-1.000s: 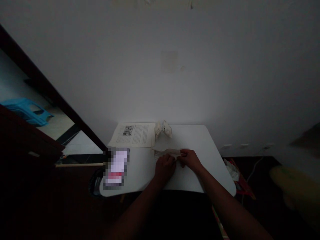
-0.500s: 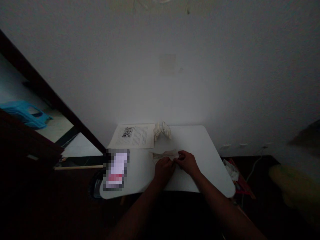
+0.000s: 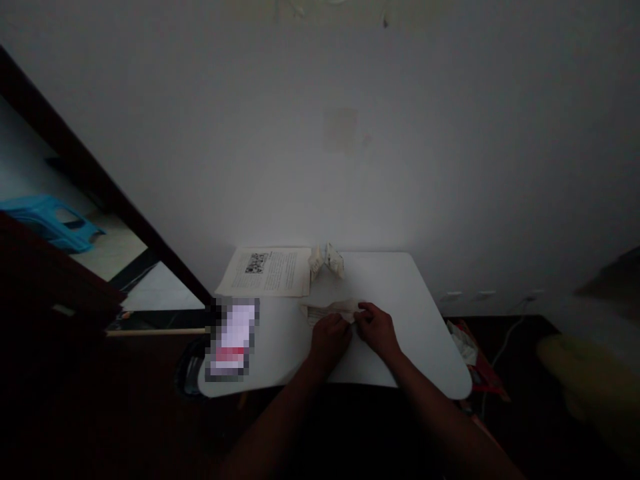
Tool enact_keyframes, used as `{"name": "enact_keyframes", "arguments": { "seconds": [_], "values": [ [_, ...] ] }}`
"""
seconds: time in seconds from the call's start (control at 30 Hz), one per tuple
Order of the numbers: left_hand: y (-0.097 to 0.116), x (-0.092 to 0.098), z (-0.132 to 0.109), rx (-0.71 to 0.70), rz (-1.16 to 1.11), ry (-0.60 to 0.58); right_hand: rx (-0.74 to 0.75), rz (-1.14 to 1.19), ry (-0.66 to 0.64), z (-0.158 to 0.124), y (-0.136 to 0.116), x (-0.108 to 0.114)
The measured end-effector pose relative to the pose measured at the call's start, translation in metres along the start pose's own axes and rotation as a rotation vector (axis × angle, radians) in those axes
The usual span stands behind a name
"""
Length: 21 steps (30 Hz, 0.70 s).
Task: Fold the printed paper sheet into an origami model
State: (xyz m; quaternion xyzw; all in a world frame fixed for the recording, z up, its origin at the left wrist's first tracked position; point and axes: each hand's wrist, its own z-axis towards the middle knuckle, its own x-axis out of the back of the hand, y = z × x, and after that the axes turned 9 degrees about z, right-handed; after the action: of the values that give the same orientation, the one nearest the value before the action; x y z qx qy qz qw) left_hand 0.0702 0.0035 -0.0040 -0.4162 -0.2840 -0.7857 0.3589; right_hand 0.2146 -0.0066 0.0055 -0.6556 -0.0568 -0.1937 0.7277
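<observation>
A folded piece of printed paper lies low over the white table, its left end sticking out past my fingers. My left hand is closed on its near edge, knuckles up. At the paper's right end, my right hand pinches it with thumb and bent fingers. The two hands are almost touching. Behind them stands a folded paper shape with two raised points, printed like the piece in my hands. Dim light hides the finer folds.
Printed sheets lie at the table's back left, against the wall. A blurred-out phone-like object rests at the left front of the white table. Beyond the right edge sits a red box; a blue stool is at far left.
My right hand's fingers have shifted slightly along the paper's right end, a little apart from my left hand. The view has moved slightly; other things stay put.
</observation>
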Motion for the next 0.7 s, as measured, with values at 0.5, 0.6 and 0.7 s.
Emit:
{"name": "enact_keyframes", "arguments": {
  "seconds": [0.5, 0.6, 0.7],
  "values": [
    [-0.018, 0.025, -0.015, 0.100, -0.210, 0.245, -0.102, 0.242, -0.065, 0.007, 0.011, 0.015],
    [-0.047, 0.036, -0.027, 0.147, -0.211, 0.310, -0.109, 0.269, -0.039, 0.007, 0.013, 0.025],
    [-0.067, 0.041, -0.033, 0.163, -0.176, 0.259, -0.110, 0.369, -0.018, 0.006, 0.013, 0.031]
  ]
}}
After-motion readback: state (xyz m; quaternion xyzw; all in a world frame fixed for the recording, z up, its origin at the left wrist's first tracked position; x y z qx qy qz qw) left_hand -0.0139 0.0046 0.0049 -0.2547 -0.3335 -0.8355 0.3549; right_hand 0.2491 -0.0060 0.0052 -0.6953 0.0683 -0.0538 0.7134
